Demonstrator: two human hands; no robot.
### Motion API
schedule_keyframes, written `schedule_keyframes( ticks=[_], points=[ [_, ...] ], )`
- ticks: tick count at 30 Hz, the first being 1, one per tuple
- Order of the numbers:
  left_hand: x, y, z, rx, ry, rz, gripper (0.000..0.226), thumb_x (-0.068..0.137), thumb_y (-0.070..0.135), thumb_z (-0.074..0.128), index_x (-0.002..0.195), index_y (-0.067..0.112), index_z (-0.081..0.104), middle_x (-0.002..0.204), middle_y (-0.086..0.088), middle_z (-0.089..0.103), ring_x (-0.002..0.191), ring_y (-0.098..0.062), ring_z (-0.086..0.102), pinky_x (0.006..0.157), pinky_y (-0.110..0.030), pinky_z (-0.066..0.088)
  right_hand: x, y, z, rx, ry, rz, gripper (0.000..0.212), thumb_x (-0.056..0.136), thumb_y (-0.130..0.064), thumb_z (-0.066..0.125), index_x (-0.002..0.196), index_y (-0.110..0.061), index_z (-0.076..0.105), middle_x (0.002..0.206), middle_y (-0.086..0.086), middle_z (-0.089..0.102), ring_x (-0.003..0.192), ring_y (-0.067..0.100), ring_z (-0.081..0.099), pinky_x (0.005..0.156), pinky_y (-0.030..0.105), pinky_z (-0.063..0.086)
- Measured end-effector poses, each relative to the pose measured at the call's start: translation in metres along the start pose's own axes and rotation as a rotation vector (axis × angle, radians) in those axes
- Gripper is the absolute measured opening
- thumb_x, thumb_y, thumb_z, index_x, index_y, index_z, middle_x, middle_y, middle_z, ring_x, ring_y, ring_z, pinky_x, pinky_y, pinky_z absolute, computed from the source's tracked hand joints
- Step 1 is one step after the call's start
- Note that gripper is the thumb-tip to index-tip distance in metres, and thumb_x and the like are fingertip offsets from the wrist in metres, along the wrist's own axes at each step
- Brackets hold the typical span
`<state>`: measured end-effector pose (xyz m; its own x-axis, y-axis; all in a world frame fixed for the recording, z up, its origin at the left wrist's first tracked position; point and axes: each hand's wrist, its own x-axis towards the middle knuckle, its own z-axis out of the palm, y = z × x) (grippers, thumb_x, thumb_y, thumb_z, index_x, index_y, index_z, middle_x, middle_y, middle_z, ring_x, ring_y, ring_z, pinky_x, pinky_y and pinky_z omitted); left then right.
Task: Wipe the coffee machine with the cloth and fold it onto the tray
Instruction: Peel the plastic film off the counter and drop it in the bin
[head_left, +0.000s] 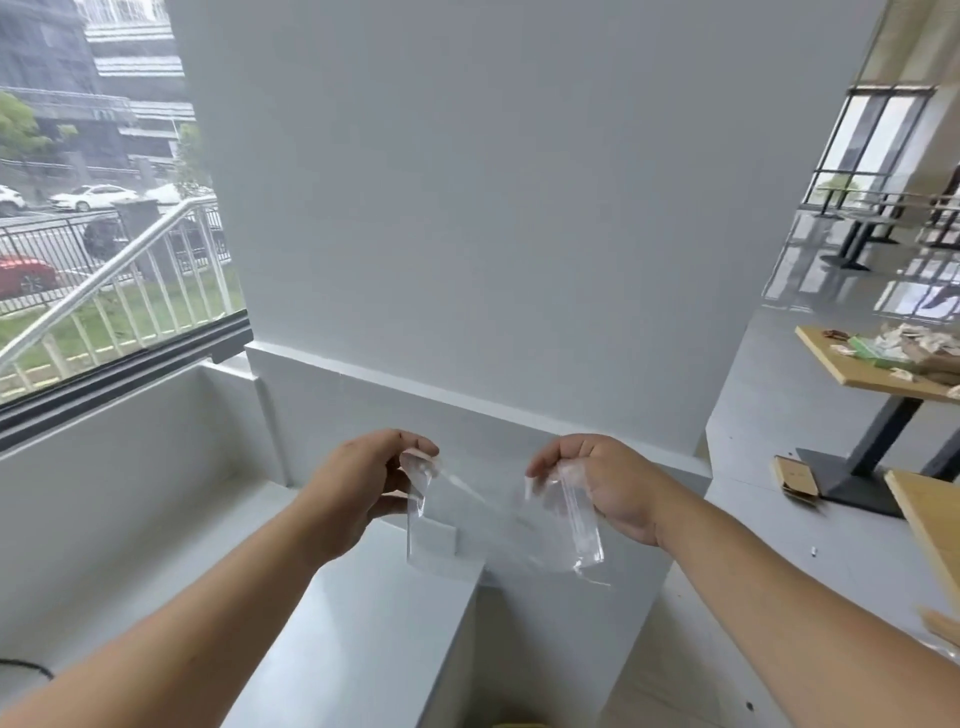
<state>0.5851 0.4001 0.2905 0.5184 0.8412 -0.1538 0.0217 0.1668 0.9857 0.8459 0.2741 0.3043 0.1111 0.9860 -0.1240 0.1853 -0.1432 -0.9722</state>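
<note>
A clear plastic bag (498, 519) is stretched in the air between both hands, in front of a white wall. My left hand (358, 483) pinches its left top edge between thumb and fingers. My right hand (602, 478) grips the right top edge, and the bag's loose right end hangs down below that hand. The bag looks see-through; whether anything is inside it cannot be told. No coffee machine, cloth or tray is in view.
A white ledge (363, 597) runs below the hands, against the white wall (493, 208). A window (104, 208) is at the left. Wooden tables stand at the right, one (857, 374) littered with scraps, another (930, 519) near my right arm.
</note>
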Motion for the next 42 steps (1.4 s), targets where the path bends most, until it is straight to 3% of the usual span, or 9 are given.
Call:
schedule_keyframes(
  ticks=[4,6,8,12,16,27,30,34,42],
  points=[
    [-0.002,-0.002,0.009,0.113,-0.078,0.000,0.029,0.091,0.036,0.058,0.089,0.021,0.083,0.094,-0.006,0.078,0.074,-0.022,0.072,0.069,-0.035,0.055,-0.023,0.004,-0.004,-0.230,0.028,0.032,0.041,0.090,0.003,0.054,0.095,-0.024,0.084,0.100,-0.004,0.080,0.087,0.007,0.071,0.075,0.022,0.057],
    [-0.005,-0.004,0.017,0.268,-0.072,0.096,0.014,0.092,0.021,0.071,0.093,0.031,0.081,0.090,-0.002,0.076,0.073,-0.016,0.073,0.068,-0.032,0.056,-0.037,0.004,-0.005,-0.350,0.033,0.052,0.045,0.086,-0.004,0.054,0.101,-0.034,0.083,0.105,-0.015,0.079,0.094,0.001,0.070,0.084,0.020,0.057],
    [-0.010,-0.006,0.027,0.411,-0.035,0.182,0.031,0.092,0.009,0.069,0.099,0.038,0.075,0.086,0.001,0.075,0.075,-0.015,0.075,0.064,-0.030,0.055,-0.052,0.002,-0.004,-0.466,0.053,0.080,0.054,0.082,-0.004,0.049,0.106,-0.040,0.080,0.111,-0.019,0.077,0.112,0.002,0.067,0.093,0.020,0.055],
    [-0.020,0.000,0.045,0.595,-0.001,0.295,0.035,0.093,0.011,0.060,0.106,0.042,0.067,0.089,0.018,0.074,0.077,-0.007,0.070,0.046,-0.020,0.044,-0.078,0.002,0.002,-0.645,0.061,0.128,0.057,0.070,-0.022,0.048,0.110,-0.057,0.068,0.129,-0.009,0.069,0.117,0.019,0.067,0.099,0.043,0.056],
    [-0.034,0.004,0.061,0.848,0.058,0.413,0.026,0.097,0.021,0.063,0.087,0.045,0.067,0.083,0.027,0.069,0.080,0.011,0.061,0.055,-0.015,0.041,-0.097,0.003,0.011,-0.812,0.065,0.050,0.054,0.072,-0.038,0.051,0.121,-0.059,0.061,0.132,-0.035,0.048,0.126,-0.007,0.042,0.101,0.024,0.040],
    [-0.068,-0.021,0.098,1.004,-0.091,0.533,0.030,0.096,0.014,0.056,0.093,0.043,0.064,0.082,0.029,0.057,0.082,0.004,0.056,0.063,-0.010,0.036,-0.130,0.017,0.060,-1.086,0.028,0.075,0.056,0.089,-0.042,0.054,0.145,-0.038,0.055,0.152,-0.009,0.051,0.142,0.016,0.039,0.112,0.036,0.037],
    [-0.072,-0.041,0.100,1.034,-0.149,0.532,0.028,0.096,0.015,0.055,0.108,0.038,0.067,0.099,0.023,0.065,0.100,-0.009,0.062,0.070,-0.017,0.041,-0.133,0.038,0.067,-1.136,0.008,0.130,0.061,0.089,-0.046,0.052,0.149,-0.032,0.051,0.151,-0.003,0.052,0.138,0.023,0.046,0.110,0.042,0.044],
    [-0.070,-0.075,0.092,1.188,-0.176,0.504,0.047,0.097,0.037,0.060,0.143,0.036,0.052,0.144,0.013,0.059,0.130,-0.017,0.054,0.103,-0.034,0.046,-0.129,0.075,0.070,-1.121,-0.006,0.175,0.058,0.087,-0.051,0.052,0.143,-0.033,0.053,0.136,-0.001,0.061,0.121,0.025,0.058,0.099,0.042,0.052],
    [-0.045,-0.148,0.067,1.443,-0.176,0.257,0.085,0.082,0.074,0.050,0.157,0.041,0.029,0.173,0.006,0.022,0.159,-0.023,0.019,0.129,-0.051,0.014,-0.104,0.152,0.058,-1.140,-0.104,0.229,0.069,0.086,-0.053,0.048,0.146,-0.019,0.048,0.147,0.008,0.056,0.136,0.032,0.047,0.113,0.047,0.039]
  ],
)
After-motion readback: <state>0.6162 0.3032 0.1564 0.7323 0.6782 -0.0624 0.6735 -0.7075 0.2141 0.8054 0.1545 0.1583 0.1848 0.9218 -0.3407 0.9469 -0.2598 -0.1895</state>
